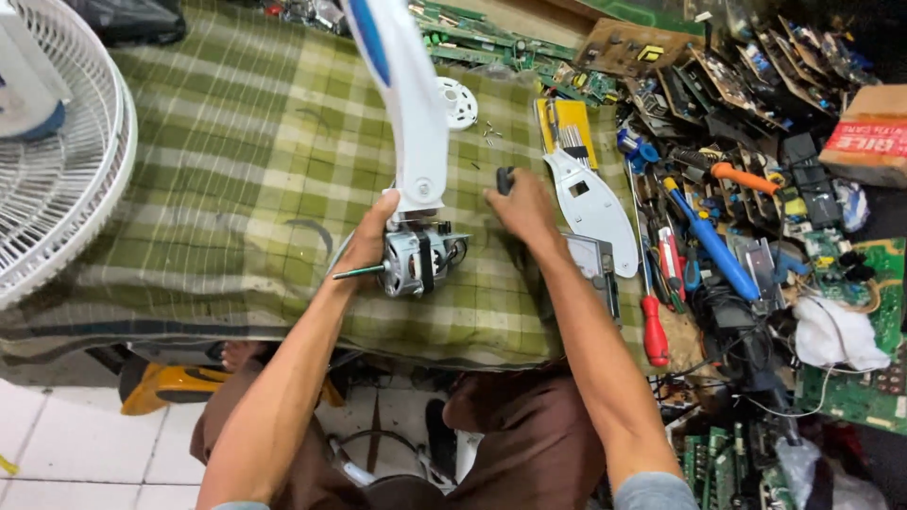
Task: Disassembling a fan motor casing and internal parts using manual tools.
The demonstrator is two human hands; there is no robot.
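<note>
left hand [370,236]: wrapped round the back of the fan motor [416,260], fingers closed on the housing, pinning it to the green checked cloth [236,142]. Firm hold as far as I can see.
right hand [521,210]: fist closed on a dark tool handle [505,179], probably a screwdriver. Tip hidden behind the hand, so can't tell what it's engaging.
motor: centre of the bench, lying on its side, metal shaft [359,272] pointing to 9 o'clock. The white-and-blue fan neck [402,104] joins it at the top and runs off to 12 o'clock.
fan guard [57,170]: white wire cage at 9 o'clock, well apart from the hands.
white cover plate [595,203]: just beside the right hand at 3 o'clock, flat on the cloth.
small white disc [459,102]: at 1 o'clock from the motor, loose screws [489,130] scattered near it.
hand tools: red screwdriver [654,331] at 4 o'clock, blue-handled tool [713,246] and orange-handled tool [742,177] at 3 o'clock, in the clutter.
circuit boards [718,76]: stacked from 1 to 3 o'clock, more at 5 o'clock.
step, my read: working a fastener on the motor next to the neck joint.
doing it well: keep the left hand clamped so the motor can't roll on the soft cloth. Line the tool up straight with the screw, push in before turning. Keep the palm off the shaft end. Drop any screw with the others at 1 o'clock, not into the cloth folds.
risk: tall neck is top-heavy, may tip the motor if the left hand eases.
</note>
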